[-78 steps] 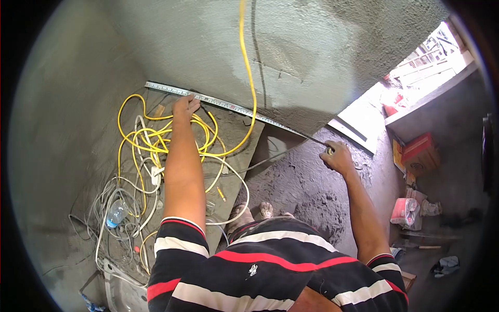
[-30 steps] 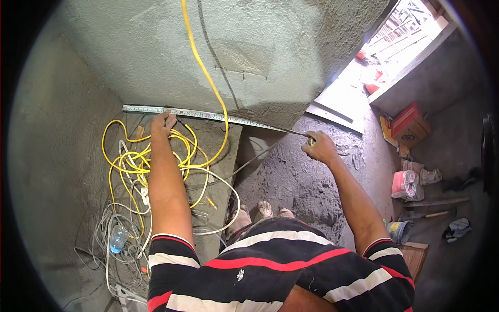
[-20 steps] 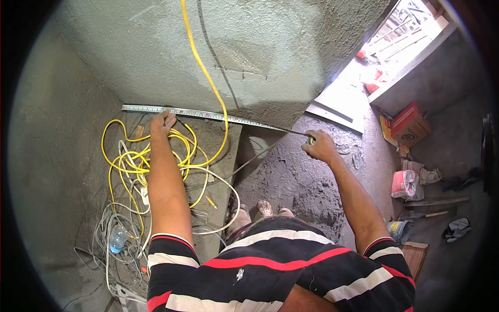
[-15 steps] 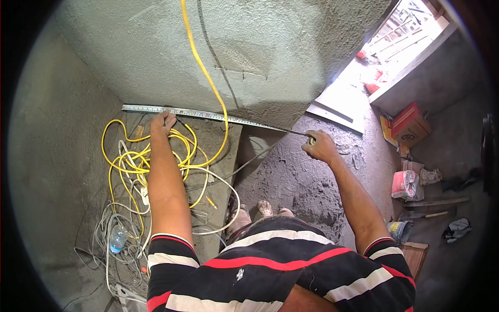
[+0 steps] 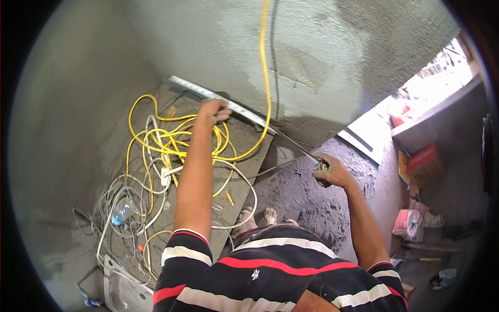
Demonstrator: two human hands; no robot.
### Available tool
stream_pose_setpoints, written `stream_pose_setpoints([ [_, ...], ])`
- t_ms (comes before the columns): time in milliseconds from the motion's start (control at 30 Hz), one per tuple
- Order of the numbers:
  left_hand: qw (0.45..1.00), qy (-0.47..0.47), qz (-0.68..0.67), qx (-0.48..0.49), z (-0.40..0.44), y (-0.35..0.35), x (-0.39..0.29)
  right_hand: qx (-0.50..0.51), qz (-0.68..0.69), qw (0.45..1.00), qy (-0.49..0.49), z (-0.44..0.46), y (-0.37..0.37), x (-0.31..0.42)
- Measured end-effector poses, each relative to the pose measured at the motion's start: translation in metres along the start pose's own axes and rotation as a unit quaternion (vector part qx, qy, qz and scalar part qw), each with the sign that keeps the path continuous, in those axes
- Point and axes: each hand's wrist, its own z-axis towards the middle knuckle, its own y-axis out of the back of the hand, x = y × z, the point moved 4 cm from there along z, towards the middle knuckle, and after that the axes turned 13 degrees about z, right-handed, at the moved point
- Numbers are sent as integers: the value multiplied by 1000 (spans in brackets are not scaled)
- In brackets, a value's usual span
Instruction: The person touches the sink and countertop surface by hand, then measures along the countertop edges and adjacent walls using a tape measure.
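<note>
Tape measure (image 5: 241, 111), one, drawn out along the foot of a rough plastered wall (image 5: 322, 62), free end near the corner at left. Brand: can't read. Graduations on the long, pale, flat blade: blurred, figures not legible. Narrower and darker toward the case (image 5: 323, 167): black and yellow, compact, clamped in the right hand (image 5: 337, 171), fingers curled round it, over a mortar-smeared floor.

Left hand (image 5: 214, 111) at the blade, fingers extended, slightly apart. Pinching it or only resting against it: can't tell.

One small white emblem (image 5: 254, 274) on the black shirt (image 5: 228, 278) with red and cream stripes.

Under left forearm: tangle of smooth yellow cable (image 5: 262, 47), one strand running up across the wall, in front of the blade. Looped in with it, white cord (image 5: 255, 200) and one white socket block (image 5: 165, 177). Farther left, thin grey wires, loosely coiled around one clear plastic bottle (image 5: 123, 209), blue at lower end. One short yellow pencil-like stick (image 5: 230, 198) on a flat grey board (image 5: 247, 143).

At right: one red-brown carton (image 5: 423, 166), print unreadable; one crumpled pink-and-white bag (image 5: 408, 223), label too blurred. Lumpy dark mortar heap (image 5: 327, 208) below right hand.
</note>
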Motion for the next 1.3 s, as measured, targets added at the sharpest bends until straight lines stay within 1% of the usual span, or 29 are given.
stream_pose_setpoints([
  [67,999,6,12,34,-27,-18,-8,31,83,996,-6,5,-12,22],
  [100,999,2,15,39,-34,-24,-8,42,91,995,25,8,-15,34],
  [133,999,-8,12,36,-39,-29,-4,52,88,994,31,12,-21,37],
  [200,999,0,2,49,-52,-30,2,66,211,975,10,19,-33,35],
  [233,998,-16,-15,56,-61,-26,3,81,230,970,-10,20,-36,32],
  [267,997,-30,-33,58,-73,-19,4,86,247,965,-5,18,-38,30],
  [300,997,-58,-10,45,-79,-9,5,97,262,960,0,16,-41,29],
  [333,996,-81,14,28,-90,3,10,128,309,942,-15,10,-43,29],
  [367,995,-93,30,3,-117,15,9,161,354,920,-35,3,-49,25],
  [400,993,-106,48,-24,-150,28,-1,179,388,904,-23,1,-56,11],
  [433,992,-120,21,-42,-186,40,-3,196,422,885,-10,-1,-62,-6],
  [467,989,-135,-7,-61,-220,51,2,221,415,882,-40,-2,-67,-19],
  [500,986,-149,-22,-76,-249,65,12,253,431,865,-32,0,-74,-43],
  [533,982,-161,-35,-90,-277,79,26,272,439,855,-48,-5,-79,-55],
  [567,980,-150,-31,-130,-307,92,43,249,472,844,-50,-7,-89,-74],
  [600,976,-140,-29,-166,-339,105,64,272,478,834,-42,-7,-94,-94],
  [633,968,-134,-53,-204,-371,117,88,300,511,805,-42,-12,-102,-104],
  [667,960,-129,-78,-235,-403,124,112,321,509,797,-45,-16,-112,-112],
  [733,934,-92,-87,-334,-465,131,161,290,542,782,-100,-24,-123,-131],
  [767,919,-74,-89,-378,-493,131,184,314,550,765,-116,-31,-126,-132],
  [800,902,-55,-92,-419,-519,130,207,321,544,766,-119,-37,-129,-137],
  [867,869,-38,-144,-471,-563,125,250,313,570,745,-149,-48,-138,-149],
  [900,864,-36,-148,-480,-579,122,267,340,570,731,-160,-54,-141,-152],
  [933,847,-15,-162,-505,-595,120,285,351,565,730,-158,-59,-142,-162],
  [1000,822,5,-180,-541,-619,120,310,296,519,778,-196,-65,-141,-186],
  [1067,798,16,-183,-574,-649,125,328,230,547,756,-275,-114,-130,-164],
  [1100,794,14,-184,-580,-656,129,331,236,546,756,-274,-115,-132,-182],
  [1167,792,-9,-191,-580,-664,138,334,229,521,771,-285,-125,-131,-194],
  [1300,805,-33,-195,-560,-669,163,329,213,446,815,-302,-152,-141,-188],
])
